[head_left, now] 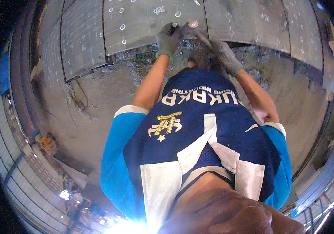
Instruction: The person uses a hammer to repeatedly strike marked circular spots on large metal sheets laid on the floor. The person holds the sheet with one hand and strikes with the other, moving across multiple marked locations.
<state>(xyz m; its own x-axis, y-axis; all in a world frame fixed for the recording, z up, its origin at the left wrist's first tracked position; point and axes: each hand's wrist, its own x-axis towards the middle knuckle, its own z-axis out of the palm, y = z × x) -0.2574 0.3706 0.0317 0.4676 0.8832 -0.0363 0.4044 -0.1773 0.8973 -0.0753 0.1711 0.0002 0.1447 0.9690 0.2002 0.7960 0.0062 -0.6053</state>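
Note:
My left hand (pixel 168 42), in a grey work glove, is closed at the near edge of a dark steel plate (pixel 143 29). From its fingers rises a short punch-like tool (pixel 174 25) with a pale round top, seen almost end-on. My right hand (pixel 225 57), gloved too, grips the handle of a hammer (pixel 202 38). The hammer's head (pixel 193 24) hangs just right of the tool top, apart from it as far as I can tell. White chalk circles, thin lines and handwritten marks cover the plate. My fingertips are partly hidden.
More marked steel plates lie left (pixel 82 43) and right (pixel 248 23), with narrow gaps between them. Below their near edges is a dusty floor (pixel 108 89) with a thin cable-like loop (pixel 80 102). An orange-yellow machine (pixel 48 143) stands at the far left.

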